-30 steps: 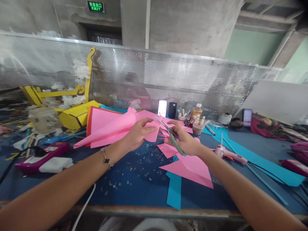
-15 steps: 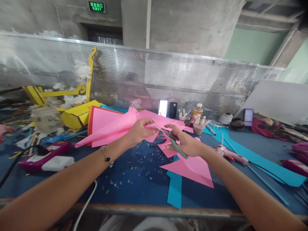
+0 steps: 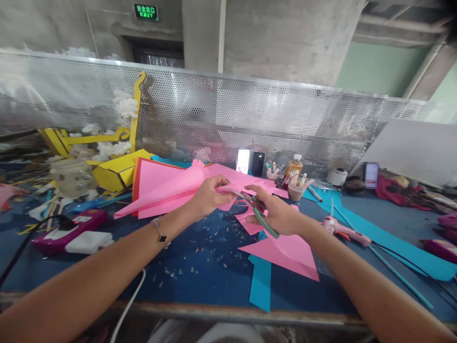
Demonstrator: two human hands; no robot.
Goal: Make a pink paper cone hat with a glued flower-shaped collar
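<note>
Fingers of my left hand (image 3: 209, 196) pinch a piece of pink paper (image 3: 227, 205); just where its edge lies in the pinch is hard to see. My right hand (image 3: 280, 212) grips scissors with green handles (image 3: 267, 226). Their blades point left, at the paper beside my left fingertips. Beneath my right hand lie pink paper offcuts (image 3: 285, 255), one with a pointed corner. A blue paper strip (image 3: 260, 283) sticks out under them toward the table's front edge. Behind my left hand rests a large curled pink sheet (image 3: 164, 183).
A purple power strip (image 3: 76, 228) with a white plug sits at left, near yellow cardboard shapes (image 3: 123, 170). On the right are a pink glue gun (image 3: 346, 232) and long blue paper (image 3: 400, 250). A phone (image 3: 258, 164), a bottle (image 3: 293, 167) and a cup of sticks (image 3: 296, 188) stand behind.
The view has shifted very slightly. Both hands, the scissors and the paper keep nearly the same places. At the far left edge, a pink shape has come further into view.
</note>
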